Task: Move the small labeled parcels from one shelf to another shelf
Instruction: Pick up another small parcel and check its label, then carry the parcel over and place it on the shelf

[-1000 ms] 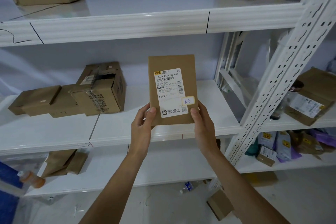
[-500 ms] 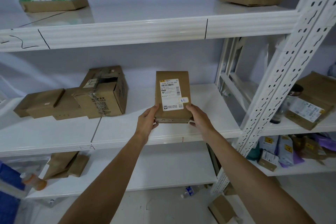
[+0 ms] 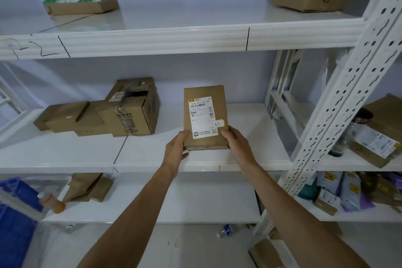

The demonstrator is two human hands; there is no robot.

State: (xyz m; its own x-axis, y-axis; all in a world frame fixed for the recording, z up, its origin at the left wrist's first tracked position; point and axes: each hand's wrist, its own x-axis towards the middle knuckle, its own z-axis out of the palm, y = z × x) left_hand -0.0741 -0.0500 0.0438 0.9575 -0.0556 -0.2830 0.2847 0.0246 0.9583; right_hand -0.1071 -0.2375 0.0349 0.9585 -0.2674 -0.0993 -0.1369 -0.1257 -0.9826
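Observation:
A small brown parcel (image 3: 205, 91) with a white printed label stands upright on the middle white shelf (image 3: 152, 160), label facing me. My left hand (image 3: 176, 148) grips its lower left corner and my right hand (image 3: 236, 142) grips its lower right corner. Its bottom edge looks to rest on the shelf surface, near the front.
A cluster of brown boxes (image 3: 104, 113) sits on the same shelf to the left. Two cardboard boxes stand on the upper shelf (image 3: 152, 39). A perforated white upright (image 3: 339, 102) rises at right; beyond it lie more labeled parcels (image 3: 378, 137). A blue crate (image 3: 15, 213) stands at lower left.
Both hands carried the parcel forward and down from mid-air onto the middle shelf. The camera view has tilted slightly upward.

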